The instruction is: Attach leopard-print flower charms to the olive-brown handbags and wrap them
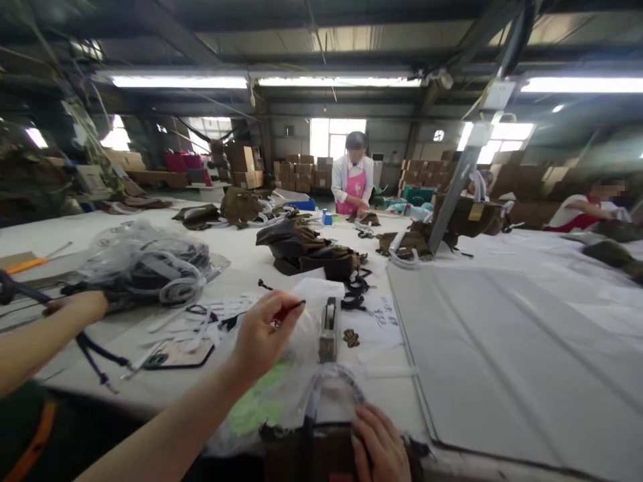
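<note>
My left hand (264, 335) is raised over the table, thumb and forefinger pinching a small black piece (300, 303) too small to identify. At the near edge my right hand (382, 443) grips the top of a dark brown bag (289, 455). A handle wrapped in clear plastic (312, 395) arches up from this bag. Beyond it stands a tape dispenser (329, 335), with a brown flower-shaped piece (351, 338) to its right. Thin plastic over pale green pieces (261, 398) lies below my left hand.
At left, a co-worker's hand (83, 311) holds black straps (93, 345). A phone (178, 353) and a plastic-wrapped pile (151, 264) lie nearby. Brown bags (306, 248) sit mid-table. Large grey sheets (502, 348) cover the right, near a metal post (455, 194). A person (353, 177) works opposite.
</note>
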